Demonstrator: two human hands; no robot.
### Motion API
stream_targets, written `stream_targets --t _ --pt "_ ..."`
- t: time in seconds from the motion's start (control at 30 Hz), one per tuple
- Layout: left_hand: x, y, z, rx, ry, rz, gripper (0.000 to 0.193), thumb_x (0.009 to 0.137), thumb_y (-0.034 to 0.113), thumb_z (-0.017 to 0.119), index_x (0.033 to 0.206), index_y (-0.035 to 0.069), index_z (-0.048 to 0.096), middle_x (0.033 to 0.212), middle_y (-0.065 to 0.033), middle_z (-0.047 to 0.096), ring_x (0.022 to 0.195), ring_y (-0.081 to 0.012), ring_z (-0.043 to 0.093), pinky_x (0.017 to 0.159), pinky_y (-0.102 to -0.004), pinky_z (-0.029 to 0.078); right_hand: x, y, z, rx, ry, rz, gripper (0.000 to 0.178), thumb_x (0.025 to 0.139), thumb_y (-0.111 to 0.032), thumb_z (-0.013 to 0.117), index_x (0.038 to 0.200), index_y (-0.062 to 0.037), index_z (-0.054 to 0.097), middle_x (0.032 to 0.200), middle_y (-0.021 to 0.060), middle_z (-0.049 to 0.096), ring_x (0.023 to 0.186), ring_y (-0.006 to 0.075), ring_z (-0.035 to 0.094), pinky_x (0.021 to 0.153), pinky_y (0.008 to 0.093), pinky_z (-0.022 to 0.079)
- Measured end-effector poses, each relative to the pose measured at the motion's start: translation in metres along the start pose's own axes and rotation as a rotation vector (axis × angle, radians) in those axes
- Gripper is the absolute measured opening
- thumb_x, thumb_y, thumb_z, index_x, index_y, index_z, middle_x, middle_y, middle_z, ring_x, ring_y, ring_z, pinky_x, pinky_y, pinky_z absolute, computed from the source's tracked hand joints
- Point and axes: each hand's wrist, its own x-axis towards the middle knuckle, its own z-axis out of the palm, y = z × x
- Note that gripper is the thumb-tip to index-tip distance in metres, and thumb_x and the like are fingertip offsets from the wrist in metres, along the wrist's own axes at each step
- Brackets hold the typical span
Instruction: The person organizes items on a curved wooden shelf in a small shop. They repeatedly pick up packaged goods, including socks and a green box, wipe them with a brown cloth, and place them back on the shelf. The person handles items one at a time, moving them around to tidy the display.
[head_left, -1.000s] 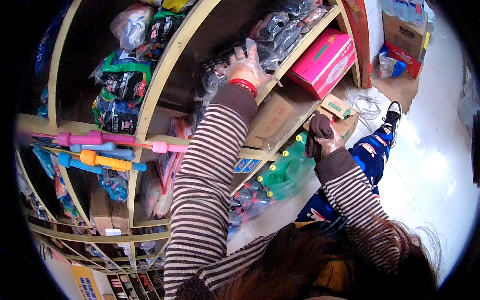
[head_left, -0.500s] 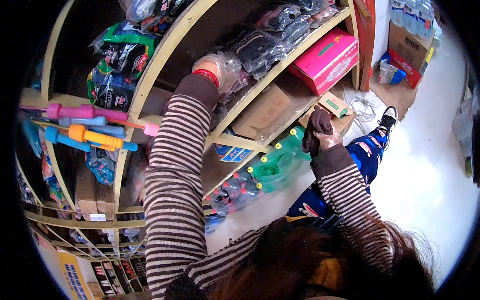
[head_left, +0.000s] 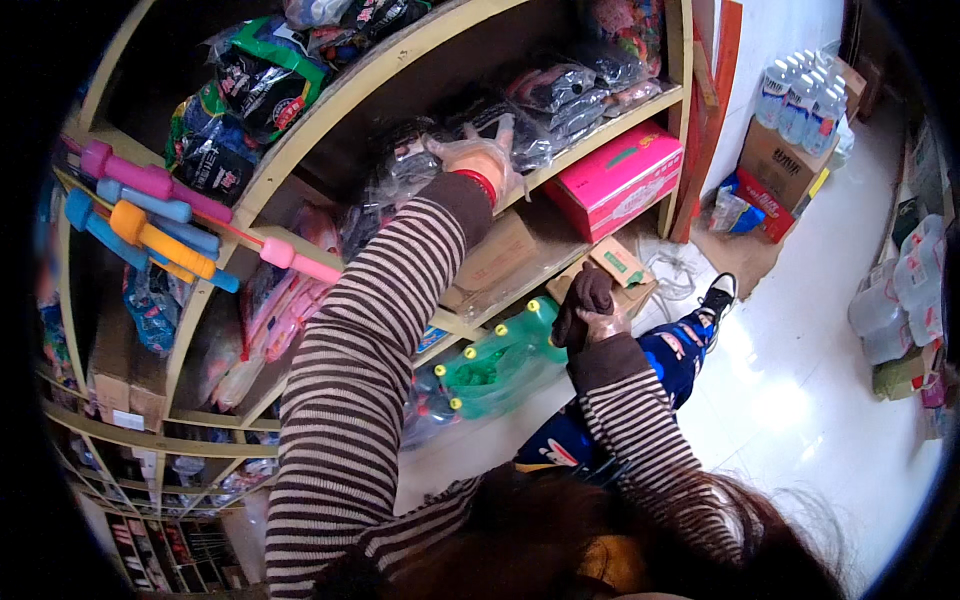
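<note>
My left hand [head_left: 476, 157], in a clear plastic glove with a red band at the wrist, reaches onto the middle shelf. Its fingers are spread over the bagged dark goods [head_left: 505, 125], and nothing shows gripped in them. More clear-wrapped dark packs [head_left: 560, 85] lie farther along the same shelf, and others [head_left: 400, 150] sit on the hand's left. Low on the right, my right hand [head_left: 605, 323], also gloved in clear plastic, is closed round a bunched dark brown cloth [head_left: 584, 298]. The cloth is held in front of a small open carton [head_left: 625, 265].
A pink box [head_left: 620, 180] and a brown carton [head_left: 497, 258] fill the shelf below. Green bottles [head_left: 500, 355] stand on the floor beneath. Jump-rope handles [head_left: 160, 235] jut out at the left. Bottled water [head_left: 800, 105] tops a carton by the wall. Clear tubs [head_left: 900, 290] line the right side.
My left hand has moved right along the shelf, and its fingers have spread over the packs. My right hand still holds the brown cloth. The view has shifted, showing more on the right.
</note>
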Motion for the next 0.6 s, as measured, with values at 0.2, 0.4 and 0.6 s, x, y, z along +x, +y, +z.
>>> stream_targets --t 0.2,0.4,0.6 --pt "0.023 -0.016 -0.004 -0.067 -0.148 -0.133 0.07 0.088 0.052 0.049 0.144 0.016 0.025 0.146 -0.0065 0.034 0.133 -0.0336 0.033 0.104 -0.0661 0.015 -0.002 -0.005 0.001 -0.034 -0.011 0.023 0.055 0.072 0.015 0.054 0.125 0.0008 0.048 0.118 0.0132 0.057 0.107 0.0285 0.056 0.096 0.0404 0.043" --pt "0.014 -0.019 -0.011 -0.123 -0.053 -0.158 0.069 0.085 0.052 0.052 0.14 0.013 0.036 0.143 -0.01 0.037 0.132 -0.0329 0.034 0.106 -0.0613 0.017 -0.005 -0.007 0.004 -0.04 -0.022 0.03 0.054 0.073 0.013 0.054 0.124 0.0005 0.048 0.117 0.0133 0.057 0.107 0.0287 0.056 0.096 0.0407 0.043" --pt "-0.029 -0.043 0.042 -0.168 0.68 0.19 0.082 0.068 0.039 0.072 0.135 0.007 0.038 0.137 -0.0177 0.042 0.129 -0.0324 0.035 0.105 -0.0583 0.021 -0.005 -0.011 0.006 -0.039 -0.014 0.021 0.052 0.073 0.011 0.055 0.124 0.0002 0.049 0.117 0.0133 0.057 0.107 0.0289 0.056 0.096 0.041 0.042"
